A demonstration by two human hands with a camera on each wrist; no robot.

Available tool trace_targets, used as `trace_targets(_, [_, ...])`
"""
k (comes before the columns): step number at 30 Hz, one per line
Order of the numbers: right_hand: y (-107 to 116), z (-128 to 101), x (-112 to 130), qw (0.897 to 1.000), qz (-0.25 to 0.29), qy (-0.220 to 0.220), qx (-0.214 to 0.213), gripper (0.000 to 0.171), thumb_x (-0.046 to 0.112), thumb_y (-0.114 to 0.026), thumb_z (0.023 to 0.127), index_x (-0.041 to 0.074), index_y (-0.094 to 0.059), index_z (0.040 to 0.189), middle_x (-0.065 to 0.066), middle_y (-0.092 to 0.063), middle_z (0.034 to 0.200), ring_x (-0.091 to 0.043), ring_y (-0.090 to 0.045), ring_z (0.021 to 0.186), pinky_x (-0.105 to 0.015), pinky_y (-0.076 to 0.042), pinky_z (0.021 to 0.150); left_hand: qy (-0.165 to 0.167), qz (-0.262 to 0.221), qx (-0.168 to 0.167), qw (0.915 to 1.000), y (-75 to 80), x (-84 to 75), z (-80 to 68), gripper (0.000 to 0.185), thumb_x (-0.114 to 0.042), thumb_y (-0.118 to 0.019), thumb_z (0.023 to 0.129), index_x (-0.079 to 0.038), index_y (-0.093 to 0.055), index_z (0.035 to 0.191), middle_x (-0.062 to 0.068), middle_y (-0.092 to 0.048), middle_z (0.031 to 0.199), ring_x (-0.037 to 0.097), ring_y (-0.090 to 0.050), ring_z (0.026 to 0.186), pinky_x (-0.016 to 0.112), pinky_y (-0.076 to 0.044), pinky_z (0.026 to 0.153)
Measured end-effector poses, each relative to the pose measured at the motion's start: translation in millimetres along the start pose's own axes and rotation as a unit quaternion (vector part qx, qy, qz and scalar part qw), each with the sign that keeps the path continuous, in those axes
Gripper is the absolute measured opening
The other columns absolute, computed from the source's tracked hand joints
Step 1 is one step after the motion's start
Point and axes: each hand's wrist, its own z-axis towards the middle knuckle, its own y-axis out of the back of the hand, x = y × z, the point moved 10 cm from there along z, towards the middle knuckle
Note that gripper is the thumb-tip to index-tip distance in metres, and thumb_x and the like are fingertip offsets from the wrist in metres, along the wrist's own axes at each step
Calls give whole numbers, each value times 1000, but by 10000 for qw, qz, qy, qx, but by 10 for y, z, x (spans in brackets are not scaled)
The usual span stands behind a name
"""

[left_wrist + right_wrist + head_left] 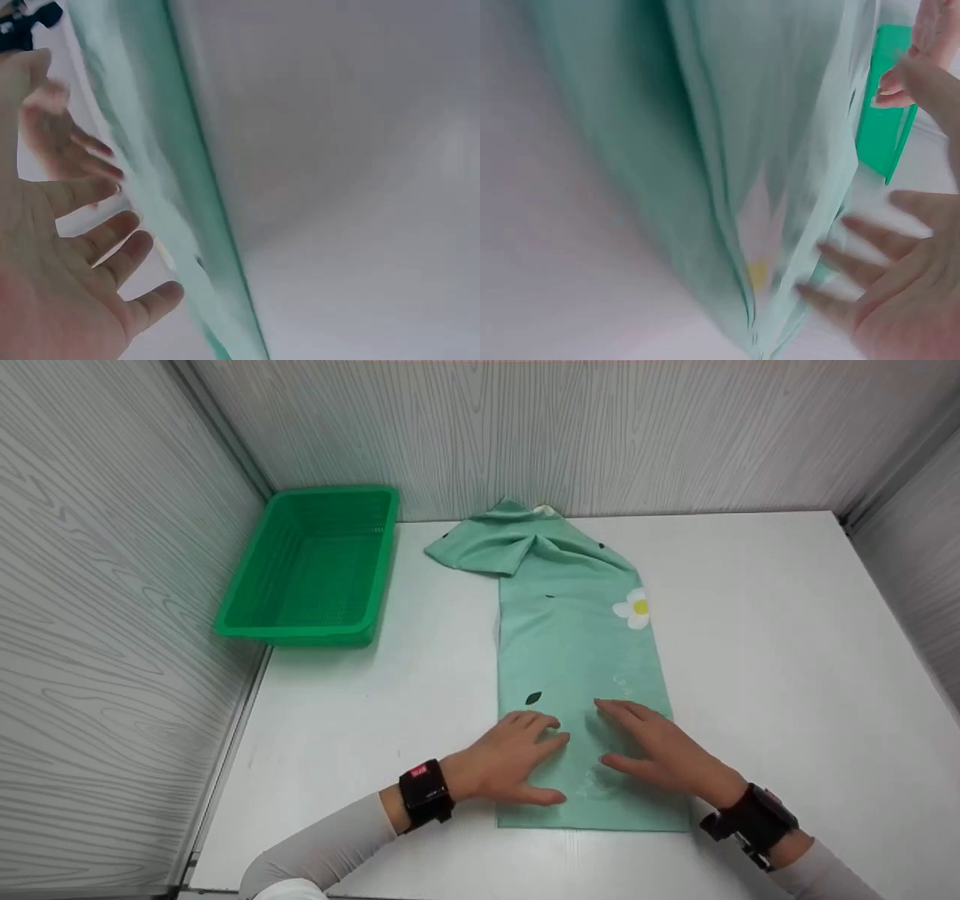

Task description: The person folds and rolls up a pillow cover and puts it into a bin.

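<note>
A mint-green short-sleeved shirt (577,652) with white daisies and dark leaf prints lies folded lengthwise on the white table. Its sleeve points left at the far end, where the cloth is creased; the near hem lies straight. Over the lower left part of the shirt is my left hand (514,761), fingers spread and holding nothing. To its right my right hand (664,750) hovers at the shirt's right edge, also with spread fingers. In the right wrist view a gap shows between the right hand's fingers (870,255) and layered cloth edges (720,172).
A green plastic basket (367,619) stands at the back left of the table (787,675), beside the left wall. White wood-grain panels (465,435) close off the back and both sides. Each wrist wears a black camera band (426,793).
</note>
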Motion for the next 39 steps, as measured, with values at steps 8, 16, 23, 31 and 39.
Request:
trace_targets(8, [-47,-2,327,9943,351,1001,-69,38,39,-70,86,9,-67,109,-3,-65,102,-14,-61,94,-29,-50,77,-424,693,-298,9962,-45,-485,-16,63,-73,-53,78,-21,-56,113,-2,-48,102,14,-43,83,26,-33,61])
trace_targets(16, [-192,-93,389,9935,588,919,310,34,43,-75,80,13,-67,94,3,-61,84,-11,-57,72,-20,-45,62,-853,1107,-624,9882,-59,-737,-19,16,-34,-60,87,-20,-62,94,-5,-54,83,10,-48,67,22,-33,46])
trace_targets(23, [-289,-171,543,9947,28,962,359,45,56,-81,66,19,-65,88,6,-54,75,-3,-45,65,-17,-36,55,-965,1211,-818,9845,-16,-800,6,7,-16,-57,86,-19,-62,84,-7,-50,68,7,-45,55,21,-31,38])
trace_targets(31, [-300,-214,705,9877,-810,1335,-5,29,13,-83,68,14,-58,82,11,-37,73,-3,-37,65,-18,-32,53,-637,350,-996,9924,64,-666,17,7,-16,-58,84,-18,-55,78,-7,-41,65,4,-35,51,18,-26,38])
trace_targets(39, [-259,-219,672,9896,-666,1272,118,21,-1,-70,79,15,-60,88,6,-53,77,-3,-45,68,-20,-42,58,-620,507,-984,9919,71,-642,-73,9,-24,-63,88,-18,-60,94,-5,-47,77,7,-43,60,19,-31,42])
